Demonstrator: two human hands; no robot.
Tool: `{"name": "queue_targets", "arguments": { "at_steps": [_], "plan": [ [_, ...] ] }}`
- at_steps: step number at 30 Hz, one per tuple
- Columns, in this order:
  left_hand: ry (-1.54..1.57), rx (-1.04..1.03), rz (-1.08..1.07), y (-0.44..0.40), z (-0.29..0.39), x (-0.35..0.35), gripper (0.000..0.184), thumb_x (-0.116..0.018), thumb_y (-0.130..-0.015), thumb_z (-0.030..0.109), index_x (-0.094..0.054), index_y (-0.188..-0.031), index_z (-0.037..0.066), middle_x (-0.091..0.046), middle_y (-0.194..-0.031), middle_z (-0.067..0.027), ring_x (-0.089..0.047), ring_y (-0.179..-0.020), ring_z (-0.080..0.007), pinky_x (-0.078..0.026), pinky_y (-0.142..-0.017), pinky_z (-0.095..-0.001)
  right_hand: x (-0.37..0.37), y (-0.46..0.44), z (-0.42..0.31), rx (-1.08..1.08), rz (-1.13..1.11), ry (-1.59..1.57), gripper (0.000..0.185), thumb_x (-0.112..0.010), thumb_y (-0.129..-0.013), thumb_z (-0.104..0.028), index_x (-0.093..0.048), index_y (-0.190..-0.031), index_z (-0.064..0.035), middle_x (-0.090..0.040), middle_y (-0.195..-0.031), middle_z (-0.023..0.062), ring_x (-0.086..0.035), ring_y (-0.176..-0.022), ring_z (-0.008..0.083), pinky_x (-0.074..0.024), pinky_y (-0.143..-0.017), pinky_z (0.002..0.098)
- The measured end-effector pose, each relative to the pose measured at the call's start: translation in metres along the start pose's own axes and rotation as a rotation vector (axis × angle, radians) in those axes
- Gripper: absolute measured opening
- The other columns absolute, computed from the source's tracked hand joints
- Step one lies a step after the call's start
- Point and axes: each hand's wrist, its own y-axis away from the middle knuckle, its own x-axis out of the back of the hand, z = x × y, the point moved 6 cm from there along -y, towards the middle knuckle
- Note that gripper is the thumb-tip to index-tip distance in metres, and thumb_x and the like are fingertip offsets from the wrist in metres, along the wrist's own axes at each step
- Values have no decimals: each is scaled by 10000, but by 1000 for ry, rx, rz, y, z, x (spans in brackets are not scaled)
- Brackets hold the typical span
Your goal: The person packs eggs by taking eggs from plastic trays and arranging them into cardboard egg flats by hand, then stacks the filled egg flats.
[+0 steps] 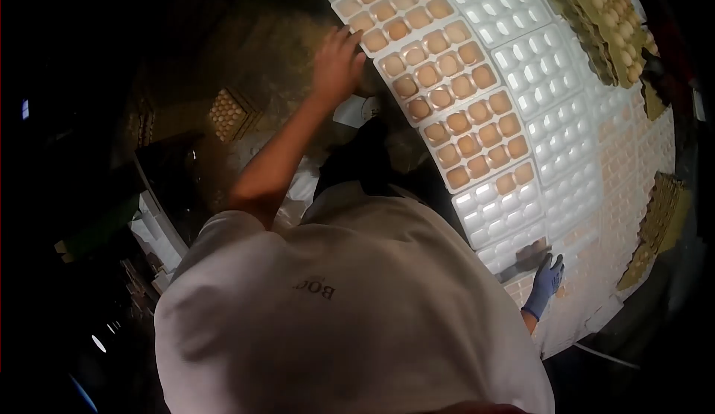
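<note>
- 2 eggs [523, 172] sit in a mostly unfilled white tray [488, 216], just above the right hand on the tabletop [605, 314].
- Left hand [337, 70]: fingers slightly spread, apparently holding nothing, beside the filled trays [397, 92]; contact unclear.
- Right hand [546, 286]: gloved, fingers extended at the trays; whether it pinches anything, I can't tell.
- A careless left-hand sweep could crack eggs beside it.
- Across from the left hand, a bumped stack of egg-laden cartons [596, 49] could topple.

Egg-filled trays [445, 81] suggest an egg-packing workplace.
</note>
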Motion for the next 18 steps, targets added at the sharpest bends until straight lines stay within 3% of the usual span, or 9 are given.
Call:
{"name": "queue_targets", "arguments": {
  "at_steps": [2,3,4,8,12,14,16,18],
  "plan": [
    [-98,-362,-95,-58,34,-60,558,-662,-946,290,-548,-1482,182,-517,-1545,-136,-396,-1473,-396,-303,-1213,-534,38,14,-112,287,237,-172,657,-572,-1028,-415,-434,-1577,-79,-434,-1586,257,-407,-1458,434,-344,-1183,532],
    [-29,-420,-128,-65,32,-94,557,-658,-954,296,-541,-1488,188,-518,-1551,-120,-399,-1477,-373,-311,-1212,-517,66,24,-175,477,298,-163,666,-594,-1027,-389,-419,-1585,-70,-411,-1598,268,-390,-1463,448,-330,-1190,540],
    [37,-486,-142,-77,31,-111,556,-655,-961,302,-535,-1494,194,-518,-1557,-104,-402,-1480,-349,-318,-1211,-501,72,29,-217,516,326,-76,660,-616,-1018,-354,-423,-1582,-69,-395,-1611,256,-359,-1472,470,-309,-1194,556],
    [-50,-433,-245,-80,26,-113,553,-674,-962,289,-536,-1490,200,-523,-1562,-59,-400,-1490,-309,-341,-1208,-472,50,38,-322,727,214,-286,723,-631,-1002,-384,-386,-1596,-51,-363,-1631,259,-322,-1488,491,-261,-1216,579],
    [17,-416,-235,-79,23,-113,600,-700,-947,314,-530,-1513,209,-543,-1541,-71,-392,-1496,-329,-350,-1205,-483,12,48,-374,623,268,-243,778,-618,-1001,-457,-355,-1609,-49,-300,-1661,264,-186,-1530,542,-189,-1234,629],
    [-27,-435,-241,-81,24,-117,588,-713,-939,304,-556,-1494,191,-541,-1541,-79,-407,-1488,-325,-356,-1200,-481,11,56,-381,667,443,-282,766,-623,-1003,-429,-353,-1605,-39,-295,-1657,278,-189,-1522,560,-199,-1224,645],
    [83,-475,-111,-76,23,-108,545,-693,-953,294,-575,-1469,165,-563,-1517,-81,-432,-1463,-317,-367,-1178,-477,15,54,-393,657,451,-287,762,-619,-1003,-421,-353,-1604,-35,-294,-1655,281,-198,-1515,570,-207,-1219,650],
    [124,-447,-220,-70,20,-112,526,-657,-974,321,-575,-1467,157,-572,-1502,-89,-431,-1453,-328,-348,-1185,-472,20,64,-387,736,414,-332,758,-622,-991,-403,-362,-1597,-29,-309,-1644,282,-213,-1501,589,-225,-1212,649]
  ]
}}
